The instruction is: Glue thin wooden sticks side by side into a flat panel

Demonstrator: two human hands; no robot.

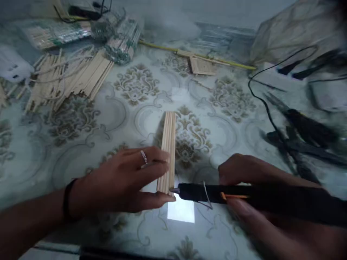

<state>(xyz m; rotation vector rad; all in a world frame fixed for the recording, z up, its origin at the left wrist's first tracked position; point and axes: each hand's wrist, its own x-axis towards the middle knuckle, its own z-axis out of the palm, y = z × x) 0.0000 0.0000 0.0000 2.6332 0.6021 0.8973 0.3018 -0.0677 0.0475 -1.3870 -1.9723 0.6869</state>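
Note:
A narrow strip of wooden sticks (169, 139), laid side by side, lies on the patterned tabletop in front of me. My left hand (135, 177), wearing a ring, grips its near part, with fingers across the top and the thumb at the near end. My right hand (252, 195) is wrapped around a black hot glue gun (200, 192), which has a metal nozzle, a thin wire stand and an orange part. Its nozzle tip is at the strip's near right corner, close to my left thumb; whether glue is coming out cannot be seen.
Loose wooden sticks (73, 77) are spread at the back left, near wrapped bundles of sticks (126, 38). A small wooden panel (202, 66) lies by a yellow tape measure (230, 63). Black-handled pliers (306, 124) and a black cable (264, 103) occupy the right side.

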